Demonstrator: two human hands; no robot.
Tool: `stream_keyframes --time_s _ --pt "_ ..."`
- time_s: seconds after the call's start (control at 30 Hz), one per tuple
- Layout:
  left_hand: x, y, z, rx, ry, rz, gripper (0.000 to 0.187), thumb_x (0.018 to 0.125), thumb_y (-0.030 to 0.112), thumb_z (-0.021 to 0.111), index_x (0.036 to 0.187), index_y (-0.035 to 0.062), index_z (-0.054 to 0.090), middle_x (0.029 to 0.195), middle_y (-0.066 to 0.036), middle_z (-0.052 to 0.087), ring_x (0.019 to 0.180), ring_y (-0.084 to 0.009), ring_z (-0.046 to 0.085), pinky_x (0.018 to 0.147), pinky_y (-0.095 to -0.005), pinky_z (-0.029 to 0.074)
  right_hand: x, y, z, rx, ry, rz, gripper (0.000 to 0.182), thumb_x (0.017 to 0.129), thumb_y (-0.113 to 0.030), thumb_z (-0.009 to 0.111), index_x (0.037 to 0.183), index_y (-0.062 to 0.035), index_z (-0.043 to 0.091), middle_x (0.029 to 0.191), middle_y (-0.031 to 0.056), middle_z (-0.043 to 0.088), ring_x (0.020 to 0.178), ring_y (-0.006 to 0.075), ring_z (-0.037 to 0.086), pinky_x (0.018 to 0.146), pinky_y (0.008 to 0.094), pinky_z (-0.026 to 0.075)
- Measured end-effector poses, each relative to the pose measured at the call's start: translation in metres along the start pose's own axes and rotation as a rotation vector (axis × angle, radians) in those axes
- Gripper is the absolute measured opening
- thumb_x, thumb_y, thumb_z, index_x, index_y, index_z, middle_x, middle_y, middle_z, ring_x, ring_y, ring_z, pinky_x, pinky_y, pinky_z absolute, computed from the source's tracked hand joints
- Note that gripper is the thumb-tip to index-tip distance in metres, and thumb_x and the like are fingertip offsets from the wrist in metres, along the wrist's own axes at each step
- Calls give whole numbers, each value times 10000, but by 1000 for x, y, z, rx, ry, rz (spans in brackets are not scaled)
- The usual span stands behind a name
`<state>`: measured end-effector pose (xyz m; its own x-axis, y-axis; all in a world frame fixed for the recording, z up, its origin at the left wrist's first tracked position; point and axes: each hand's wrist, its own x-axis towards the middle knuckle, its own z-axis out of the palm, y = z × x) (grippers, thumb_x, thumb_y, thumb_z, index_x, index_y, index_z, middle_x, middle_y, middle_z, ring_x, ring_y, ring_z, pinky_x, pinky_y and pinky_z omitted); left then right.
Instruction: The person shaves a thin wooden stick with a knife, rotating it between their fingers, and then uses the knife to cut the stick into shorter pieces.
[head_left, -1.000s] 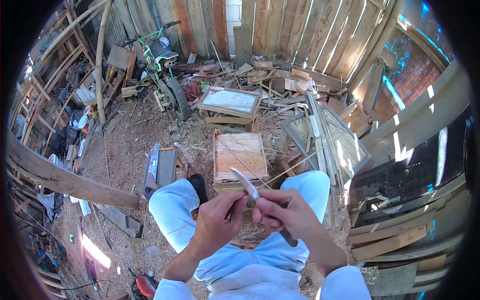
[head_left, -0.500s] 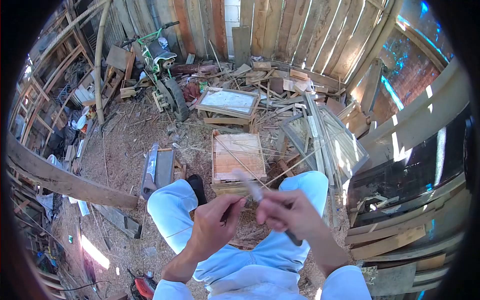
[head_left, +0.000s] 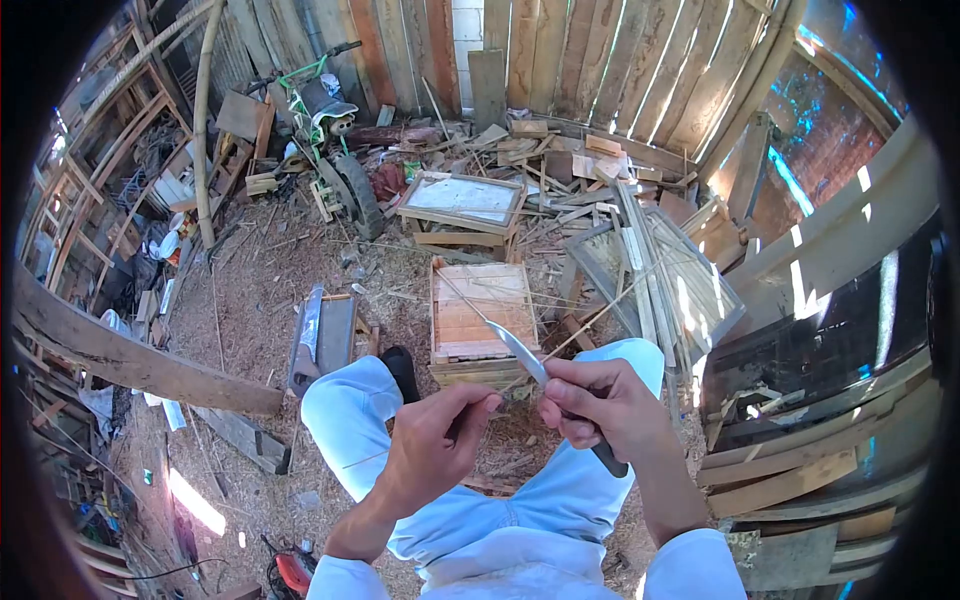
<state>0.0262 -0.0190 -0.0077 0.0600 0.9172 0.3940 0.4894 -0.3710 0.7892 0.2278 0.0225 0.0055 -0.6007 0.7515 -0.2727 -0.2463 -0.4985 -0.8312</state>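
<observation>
My right hand is closed around the dark handle of a knife, its bright blade pointing up and to the left. My left hand is pinched, thumb against the fingers, just left of the knife. A thin strip shows beside that hand and appears to pass through its grip; most of it is hidden. Beyond the hands, between my knees, stands a wooden box with thin sticks lying across its top.
A hand saw lies on a dark low block by my left knee. Farther off are a framed panel, a small green bike and piled wood scraps. Framed mesh and slats lie right; a red tool sits lower left.
The knife, blurred before, is now sharp, and my right hand has shifted slightly right and up. My left hand stays pinched nearly in place. The whole view has shifted a little.
</observation>
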Motion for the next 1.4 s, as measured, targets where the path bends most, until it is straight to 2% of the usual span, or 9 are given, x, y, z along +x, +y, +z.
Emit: stream_keyframes --time_s 0.43,0.53,0.6,0.83,0.93,1.0,1.13,1.33,1.4 --pt "-1 1 -5 14 7 -35 35 835 25 636 852 -3 623 599 -68 595 497 -90 529 453 -226 375 0 2 0 -125 6 -59 330 936 -148 536 1240 -18 529 740 36 584 512 34 408 438 173 326" --pt "-1 1 -7 6 -33 -55 57 845 44 632 878 6 605 637 -107 588 476 -161 524 443 -277 399 0 1 1 -106 46 -59 310 936 -160 537 1210 -13 547 736 37 581 508 32 408 428 174 318" --pt "-4 -1 -10 -30 -45 -122 58 845 44 632 881 6 608 637 -106 589 472 -153 516 442 -274 397 -1 -6 -5 -17 141 -78 294 937 -168 536 1189 -17 559 740 31 585 502 30 411 415 179 313" --pt "1 3 -4 16 -37 -47 60 842 41 634 882 5 609 650 -107 598 489 -149 530 451 -272 406 1 4 7 -131 -31 20 270 941 -135 521 1184 -22 559 743 19 584 503 29 402 420 175 313" --pt "0 2 -6 0 19 -11 35 831 28 643 839 -1 624 593 -60 585 496 -88 514 452 -235 366 -3 -6 -7 3 97 -65 264 939 -121 521 1181 -23 561 752 25 580 508 29 400 415 177 303" --pt "-1 3 -11 14 -52 -66 61 841 42 635 882 5 606 667 -119 607 495 -189 555 450 -290 419 -5 -9 -10 -49 134 -95 260 940 -119 520 1177 -20 561 758 31 578 505 32 390 410 182 295" --pt "0 2 -2 1 -37 -31 63 842 40 634 886 7 604 671 -117 606 498 -190 557 451 -289 419 1 5 6 -38 -81 -7 285 943 -127 521 1198 -1 542 752 23 570 547 32 402 440 178 303" --pt "0 3 -2 4 -35 -34 33 831 22 639 844 -5 627 620 -65 595 499 -89 512 453 -239 374 -3 -6 -1 -56 -8 -4 283 943 -132 521 1190 4 547 744 28 566 536 28 394 429 173 295" --pt "1 4 -4 1 -58 0 63 841 33 632 883 1 599 675 -119 603 509 -190 563 456 -286 422 -4 -8 -4 -90 67 -33 292 940 -136 527 1195 5 543 745 32 570 526 26 394 421 172 294"
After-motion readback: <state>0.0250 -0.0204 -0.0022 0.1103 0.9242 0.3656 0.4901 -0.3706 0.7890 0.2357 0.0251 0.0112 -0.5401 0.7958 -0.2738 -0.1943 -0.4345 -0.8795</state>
